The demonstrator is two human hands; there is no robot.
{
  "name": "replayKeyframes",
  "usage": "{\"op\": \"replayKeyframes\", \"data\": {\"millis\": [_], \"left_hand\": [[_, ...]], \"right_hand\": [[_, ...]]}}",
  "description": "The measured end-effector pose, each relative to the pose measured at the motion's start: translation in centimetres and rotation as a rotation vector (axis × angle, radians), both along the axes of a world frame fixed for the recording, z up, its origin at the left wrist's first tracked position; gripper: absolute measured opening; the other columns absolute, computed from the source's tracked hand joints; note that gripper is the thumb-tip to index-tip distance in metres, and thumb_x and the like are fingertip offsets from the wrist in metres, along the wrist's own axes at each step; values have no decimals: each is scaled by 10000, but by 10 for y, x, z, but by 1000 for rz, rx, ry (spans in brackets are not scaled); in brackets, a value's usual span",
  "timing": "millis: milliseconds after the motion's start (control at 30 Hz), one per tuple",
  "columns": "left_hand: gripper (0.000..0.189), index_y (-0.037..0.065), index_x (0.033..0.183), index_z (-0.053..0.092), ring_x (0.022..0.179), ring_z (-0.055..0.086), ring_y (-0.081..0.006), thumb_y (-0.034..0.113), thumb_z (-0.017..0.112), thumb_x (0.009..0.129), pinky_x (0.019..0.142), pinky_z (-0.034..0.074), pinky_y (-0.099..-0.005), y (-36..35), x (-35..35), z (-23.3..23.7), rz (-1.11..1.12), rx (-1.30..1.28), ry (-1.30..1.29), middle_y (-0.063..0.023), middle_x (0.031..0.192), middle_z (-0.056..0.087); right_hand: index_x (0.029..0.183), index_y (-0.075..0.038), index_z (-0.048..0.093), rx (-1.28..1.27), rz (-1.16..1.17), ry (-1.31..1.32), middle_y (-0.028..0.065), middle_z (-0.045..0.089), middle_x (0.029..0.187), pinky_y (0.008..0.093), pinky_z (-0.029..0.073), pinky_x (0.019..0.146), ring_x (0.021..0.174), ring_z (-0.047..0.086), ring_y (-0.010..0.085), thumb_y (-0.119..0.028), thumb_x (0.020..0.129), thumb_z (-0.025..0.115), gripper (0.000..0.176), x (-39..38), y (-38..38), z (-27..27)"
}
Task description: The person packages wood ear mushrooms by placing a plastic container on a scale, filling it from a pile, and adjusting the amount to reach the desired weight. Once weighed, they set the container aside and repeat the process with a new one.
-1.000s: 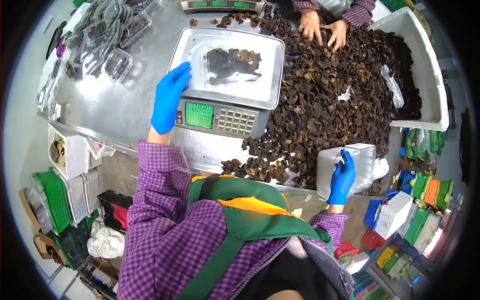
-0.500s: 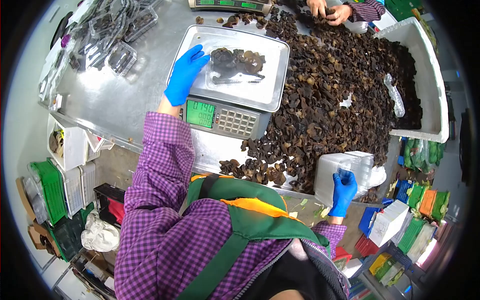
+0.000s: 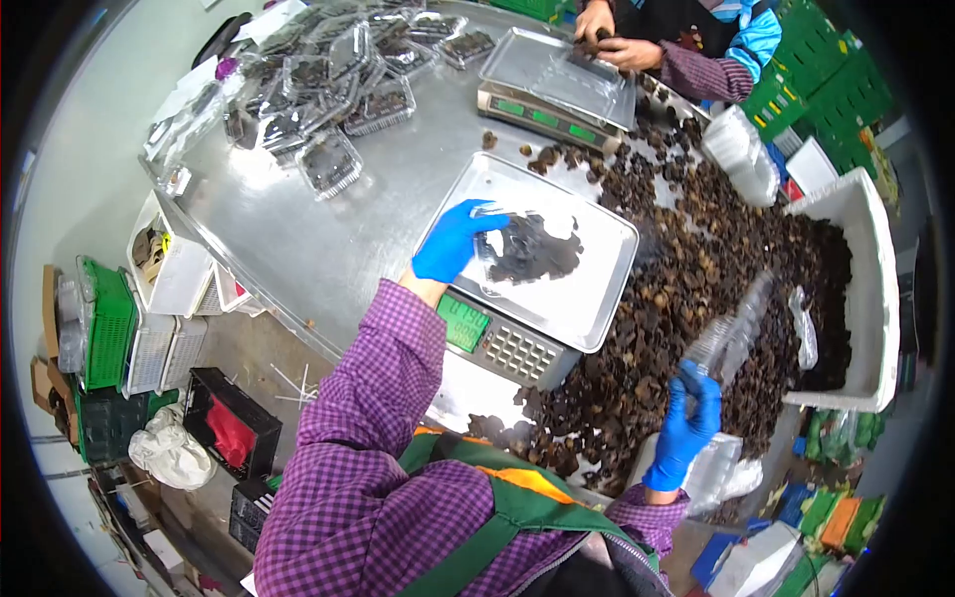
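My left hand (image 3: 448,246), in a blue glove, pinches the left edge of a clear plastic box (image 3: 487,267) holding dark wood ear mushrooms (image 3: 538,248). The box rests on the metal pan (image 3: 604,308) of a digital scale (image 3: 522,355) with a lit green display. Also gloved in blue, my right hand (image 3: 688,423) is closed on an empty clear plastic container (image 3: 733,333), blurred by motion, above the mushroom heap (image 3: 662,328). Below that hand stands a stack of clear plastic containers (image 3: 711,473), partly hidden by it.
Filled plastic boxes (image 3: 333,85) are piled at the back left of the metal table (image 3: 234,214). Across the table, a co-worker's hands (image 3: 612,45) handle mushrooms over a second scale (image 3: 552,114). A white foam bin (image 3: 875,298) borders the heap on the right.
My right hand has lifted a clear container up and away from the stack. My left hand stays at the mushroom box. The view has shifted, showing more of the co-worker and second scale.
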State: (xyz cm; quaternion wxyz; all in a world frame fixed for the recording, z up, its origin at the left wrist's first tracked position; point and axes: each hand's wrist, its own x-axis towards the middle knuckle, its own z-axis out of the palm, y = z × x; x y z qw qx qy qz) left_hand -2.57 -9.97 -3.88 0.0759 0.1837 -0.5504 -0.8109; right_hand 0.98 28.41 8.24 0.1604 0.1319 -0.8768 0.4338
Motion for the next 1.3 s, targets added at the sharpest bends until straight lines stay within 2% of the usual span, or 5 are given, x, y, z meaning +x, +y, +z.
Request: {"op": "replayKeyframes", "data": {"millis": [133, 267, 433, 933, 1300], "left_hand": [[368, -14, 1189, 580, 1018, 600, -199, 66, 643, 836, 909, 471, -314, -88, -5, 52, 314, 295, 292, -105, 1092, 651], [511, 91, 1406, 415, 1304, 415, -276, 167, 546, 918, 1026, 399, -389, -180, 2, 48, 566, -1058, 227, -126, 1453, 379], [583, 89, 1476, 288, 1369, 319, -269, 277, 500, 966, 1109, 277, -403, -83, 17, 46, 329, -143, 137, -111, 1508, 293], [654, 28, 1481, 242, 1386, 274, -241, 51, 567, 913, 1126, 217, -358, 50, 24, 16, 76, -522, -21, -132, 1520, 272], [727, 8, 1476, 232, 1404, 233, -238, -26, 601, 850, 1145, 177, -355, 86, 27, 8, 57, -689, 28, -128, 1536, 239]], "right_hand": [[1010, -75, 685, 81, 284, 76, 95, 644, 924, 321, 492, 761, 847, 621, 238, 8, 793, 688, 232, -16, -52, -7], [1085, -140, 679, 200, 572, 27, 95, 642, 922, 374, 499, 750, 875, 609, 288, 11, 701, 664, 413, -38, -94, -16], [1293, -73, 505, 114, 782, 31, 154, 597, 1137, 424, 464, 871, 1008, 569, 341, -155, 757, 712, 580, -48, -121, -25], [1462, 42, 179, 63, -272, -732, 309, 276, 1463, 399, 296, 1118, 1365, 304, 398, -599, 608, 806, 1239, -187, 138, -169], [1259, -150, 529, 542, -143, -593, 186, 441, 1370, 432, 512, 893, 1165, 512, 371, -222, 697, 779, 620, -190, 14, -155]]}}
